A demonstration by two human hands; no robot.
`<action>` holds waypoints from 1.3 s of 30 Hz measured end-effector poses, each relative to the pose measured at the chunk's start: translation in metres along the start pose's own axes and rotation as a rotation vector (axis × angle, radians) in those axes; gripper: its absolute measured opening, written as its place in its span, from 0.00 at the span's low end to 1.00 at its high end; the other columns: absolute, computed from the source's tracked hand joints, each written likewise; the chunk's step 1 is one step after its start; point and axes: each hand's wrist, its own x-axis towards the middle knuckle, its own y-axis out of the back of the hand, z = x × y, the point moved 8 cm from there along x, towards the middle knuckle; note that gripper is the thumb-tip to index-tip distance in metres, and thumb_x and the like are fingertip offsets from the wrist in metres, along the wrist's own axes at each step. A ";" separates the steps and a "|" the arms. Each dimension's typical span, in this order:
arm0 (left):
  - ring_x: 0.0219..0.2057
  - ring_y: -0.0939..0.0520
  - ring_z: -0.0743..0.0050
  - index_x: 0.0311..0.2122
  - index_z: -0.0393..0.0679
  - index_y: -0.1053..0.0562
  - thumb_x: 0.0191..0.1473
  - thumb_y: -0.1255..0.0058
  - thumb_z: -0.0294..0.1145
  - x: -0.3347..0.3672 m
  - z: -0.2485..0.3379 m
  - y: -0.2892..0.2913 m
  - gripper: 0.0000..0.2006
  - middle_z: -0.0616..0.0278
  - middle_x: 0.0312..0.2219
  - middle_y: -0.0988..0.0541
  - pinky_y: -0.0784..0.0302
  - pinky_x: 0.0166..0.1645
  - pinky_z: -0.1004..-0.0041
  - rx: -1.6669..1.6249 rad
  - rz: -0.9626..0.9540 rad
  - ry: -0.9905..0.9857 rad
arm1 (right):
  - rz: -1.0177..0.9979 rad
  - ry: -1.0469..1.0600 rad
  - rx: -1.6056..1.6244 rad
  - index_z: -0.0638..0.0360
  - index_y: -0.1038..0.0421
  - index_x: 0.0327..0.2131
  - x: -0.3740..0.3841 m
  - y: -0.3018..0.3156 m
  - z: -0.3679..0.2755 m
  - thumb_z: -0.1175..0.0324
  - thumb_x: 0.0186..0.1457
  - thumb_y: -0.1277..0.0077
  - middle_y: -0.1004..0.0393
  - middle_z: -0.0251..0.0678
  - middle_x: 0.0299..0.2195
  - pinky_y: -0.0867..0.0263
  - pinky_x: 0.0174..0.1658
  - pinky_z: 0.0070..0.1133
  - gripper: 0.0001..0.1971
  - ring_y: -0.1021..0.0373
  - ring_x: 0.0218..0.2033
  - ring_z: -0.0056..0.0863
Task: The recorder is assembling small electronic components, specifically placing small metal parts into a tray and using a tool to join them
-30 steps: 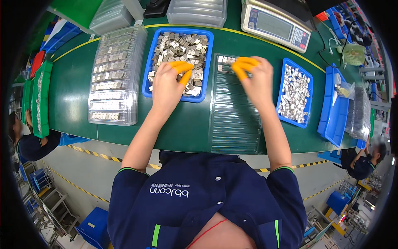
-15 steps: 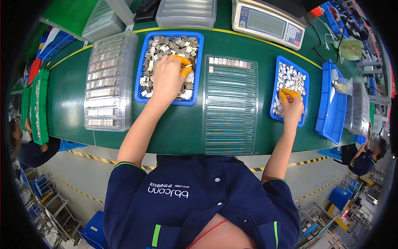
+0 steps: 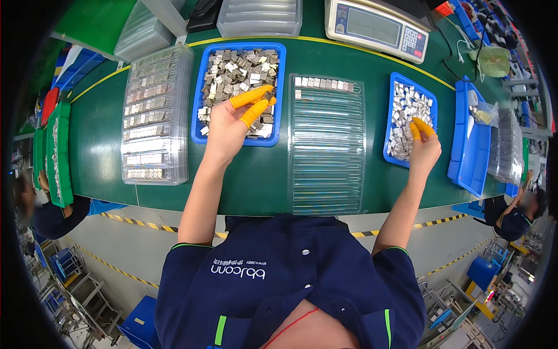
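A green bench top [image 3: 93,145] is crossed by a curved yellow line [image 3: 314,39], and a clear ribbed tray [image 3: 326,157] is laid lengthwise near its middle. Along the tray's far end a row of small pieces [image 3: 322,84] is set, with a single piece seated just below that row's left end. Beyond the tray, to the right, a digital scale [image 3: 372,28] is placed; well to its left, filled clear trays [image 3: 154,116] are stacked. On the near side of the tray, below the bench edge, a grey floor [image 3: 128,244] marked with striped tape [image 3: 139,222] is seen. Co-workers are partly shown at the far left and far right of the tray.

Just left of the tray, a blue bin [image 3: 197,93] is heaped with grey metal parts [image 3: 232,75]. Over it the left hand [image 3: 229,125] is held, its yellow-covered thumb and fingers drawn together at the tips, a small dark piece [image 3: 269,95] pinched between them. Right of the tray, white parts [image 3: 401,139] are held in a smaller blue bin [image 3: 397,160]. Among these the right hand [image 3: 426,150] is lowered, its covered fingertips nearly together; whether a part is gripped cannot be told.
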 end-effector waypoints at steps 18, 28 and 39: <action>0.36 0.21 0.71 0.41 0.31 0.28 0.49 0.50 0.20 -0.025 -0.015 -0.096 0.12 0.54 0.35 0.23 0.25 0.42 0.77 -0.267 -0.170 0.082 | -0.237 -0.016 1.104 0.66 0.28 0.37 -0.071 -0.042 -0.109 0.84 0.48 0.51 0.28 0.38 0.36 0.30 0.41 0.20 0.11 0.30 0.37 0.25; 0.35 0.21 0.69 0.40 0.30 0.28 0.49 0.49 0.19 -0.028 -0.027 -0.085 0.11 0.52 0.35 0.23 0.23 0.41 0.75 -0.383 -0.021 0.095 | -0.241 0.297 0.683 0.60 0.25 0.35 -0.091 -0.033 -0.143 0.80 0.41 0.44 0.25 0.38 0.37 0.34 0.43 0.21 0.13 0.28 0.39 0.30; 0.33 0.20 0.69 0.39 0.29 0.28 0.49 0.50 0.19 -0.034 -0.015 -0.088 0.11 0.51 0.34 0.23 0.23 0.39 0.77 -0.358 -0.119 0.105 | -0.490 -0.161 0.872 0.67 0.26 0.35 -0.086 -0.055 -0.106 0.79 0.46 0.46 0.24 0.37 0.31 0.33 0.39 0.16 0.09 0.28 0.33 0.19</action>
